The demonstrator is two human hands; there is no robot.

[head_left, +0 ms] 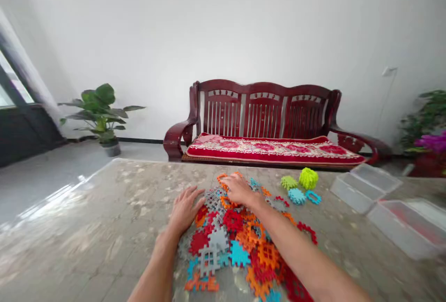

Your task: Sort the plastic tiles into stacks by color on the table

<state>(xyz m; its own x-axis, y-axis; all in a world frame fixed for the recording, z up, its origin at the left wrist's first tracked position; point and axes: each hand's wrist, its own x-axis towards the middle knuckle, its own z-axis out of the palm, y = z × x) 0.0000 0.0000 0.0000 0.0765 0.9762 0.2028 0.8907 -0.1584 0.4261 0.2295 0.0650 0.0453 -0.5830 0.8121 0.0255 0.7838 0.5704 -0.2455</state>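
2 hands [186, 208] [238, 189] at toothed pieces [232, 220] — multicoloured, heaped

My left hand [186, 209] lies spread, palm down, along the left edge of a heap of plastic pieces [232, 220] in red, orange, grey and blue. My right hand [237, 189] reaches over the heap's far end, fingers bent beside an orange ring [222, 180]; I can't tell whether I grip it. Nearer me lie a grey grid [209, 260] and a blue square [239, 253]. Right of the heap, a bright yellow-green cube [308, 178] sits near a blue ring [313, 197]. Farther right on the table [128, 232] stand clear boxes [406, 230]. Beyond it are a dark red wooden bench [264, 116] and a potted plant [101, 109].
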